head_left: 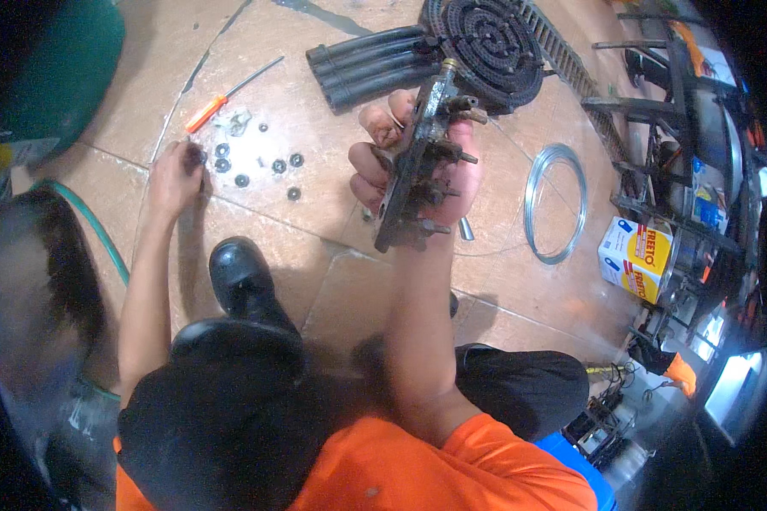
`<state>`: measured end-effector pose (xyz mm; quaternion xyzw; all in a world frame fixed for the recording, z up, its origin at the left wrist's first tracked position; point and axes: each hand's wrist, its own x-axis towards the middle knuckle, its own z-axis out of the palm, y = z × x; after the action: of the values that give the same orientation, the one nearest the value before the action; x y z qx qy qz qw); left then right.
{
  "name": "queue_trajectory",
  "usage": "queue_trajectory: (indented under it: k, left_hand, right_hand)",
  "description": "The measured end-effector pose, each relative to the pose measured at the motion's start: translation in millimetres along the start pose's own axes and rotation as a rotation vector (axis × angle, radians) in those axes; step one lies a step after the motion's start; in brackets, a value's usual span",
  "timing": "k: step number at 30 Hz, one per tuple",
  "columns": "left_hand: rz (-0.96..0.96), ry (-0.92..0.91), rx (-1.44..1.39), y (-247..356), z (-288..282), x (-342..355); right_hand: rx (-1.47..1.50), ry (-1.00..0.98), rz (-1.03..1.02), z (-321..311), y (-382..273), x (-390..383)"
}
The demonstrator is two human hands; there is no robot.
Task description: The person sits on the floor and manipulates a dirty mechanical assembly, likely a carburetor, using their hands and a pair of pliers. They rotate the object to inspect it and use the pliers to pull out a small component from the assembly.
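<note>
My right hand (460,175) is closed around a dark, greasy gas manifold bar (418,166), raised above the floor and tilted. Several valve stems stick out along one side of it, and a brass fitting tops its far end. Low at the left, my left hand (176,179) reaches down to the floor with its fingers drawn together. A dark bit shows at the fingertips, too small to name. Beside that hand lie several small round black parts (242,180), a crumpled pale scrap (233,123) and a screwdriver (206,114) with an orange handle.
A black cast-iron ring burner (490,43) with thick tubes (371,64) lies at the far side. A wire coil (530,204) and a yellow-white box (637,260) are on the right, near a dark metal rack (677,106). A green hose (89,217) runs at left.
</note>
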<state>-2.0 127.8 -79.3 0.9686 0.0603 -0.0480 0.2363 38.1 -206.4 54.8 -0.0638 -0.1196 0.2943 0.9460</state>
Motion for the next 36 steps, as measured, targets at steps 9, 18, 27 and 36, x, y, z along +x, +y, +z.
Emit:
queue_trajectory:
  k: [9, 18, 27, 36]
  left_hand:
    - [-0.02, 0.032, 0.044, -7, 4, 3]
    - [-0.007, 0.058, 0.067, -3, 2, 3]
    - [-0.047, 0.03, 0.076, 0, -1, 2]
    - [-0.062, 0.026, 0.068, -9, 1, 0]
  right_hand:
    - [0.025, 0.044, -0.023, -2, -4, -2]
    - [0.061, 0.121, -0.01, 5, -1, 0]
    - [0.054, 0.203, -0.007, 10, -2, -2]
    - [0.028, 0.167, -0.004, 3, -1, -1]
